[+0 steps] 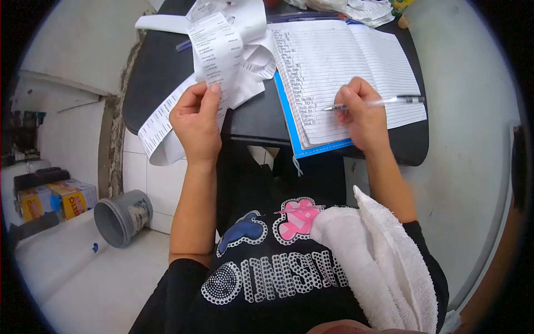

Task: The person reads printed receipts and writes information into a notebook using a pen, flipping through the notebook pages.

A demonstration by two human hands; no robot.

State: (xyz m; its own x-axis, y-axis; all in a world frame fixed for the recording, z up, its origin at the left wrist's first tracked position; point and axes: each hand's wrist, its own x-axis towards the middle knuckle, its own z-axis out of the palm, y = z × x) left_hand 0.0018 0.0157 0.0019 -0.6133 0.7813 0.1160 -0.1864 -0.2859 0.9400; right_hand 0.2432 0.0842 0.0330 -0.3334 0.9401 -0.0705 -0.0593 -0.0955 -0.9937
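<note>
My left hand pinches a long printed paper receipt between thumb and fingers. The strip curls back over the table and hangs down past its near edge on the left. In my right hand is a clear pen, its tip close to the lined page; whether it touches I cannot tell. Under that hand lies an open ruled notebook with a column of handwritten lines down its left page. A blue cover shows along the notebook's left and lower edges.
The black table has rounded corners. Crumpled papers lie at its far right edge. A white towel hangs over my chest. On the floor to the left, a grey bucket lies tipped near some yellow boxes.
</note>
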